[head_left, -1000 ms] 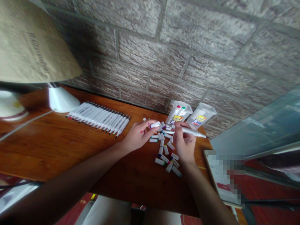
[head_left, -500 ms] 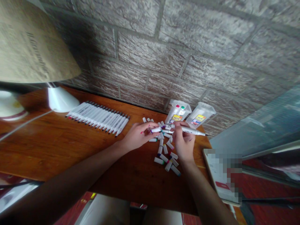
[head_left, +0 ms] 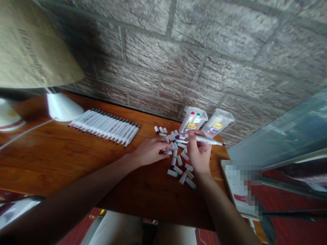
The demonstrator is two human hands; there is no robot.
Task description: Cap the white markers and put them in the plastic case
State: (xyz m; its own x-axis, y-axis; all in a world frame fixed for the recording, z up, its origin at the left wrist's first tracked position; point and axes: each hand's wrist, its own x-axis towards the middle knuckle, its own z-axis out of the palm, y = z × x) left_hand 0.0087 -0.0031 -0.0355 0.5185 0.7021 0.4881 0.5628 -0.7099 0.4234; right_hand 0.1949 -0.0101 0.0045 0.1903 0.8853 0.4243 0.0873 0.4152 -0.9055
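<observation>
While the right hand (head_left: 199, 154), right of the middle of the frame, has its fingers closed around a white marker (head_left: 208, 140), the left hand (head_left: 150, 151) reaches palm down into the loose caps (head_left: 174, 157) near the centre. The marker lies almost level across the top of the right hand, its tip pointing to the right of the frame. The left fingers are partly curled, their ends at some white caps; whether they grip one cannot be told. The caps, white with coloured ends, lie scattered on the wooden table (head_left: 48, 163), from just behind the left hand down to lower right of centre. Left of centre, a slanting row of markers (head_left: 106, 126) lies side by side, dark ends toward the wall (head_left: 143, 54). Just beyond the right hand stand two clear containers, the left one (head_left: 193, 119) holding markers with a red and a green end, the right one (head_left: 219, 119) bearing a yellow label. A lamp (head_left: 38, 47) fills the upper left, its shade printed with lettering.
</observation>
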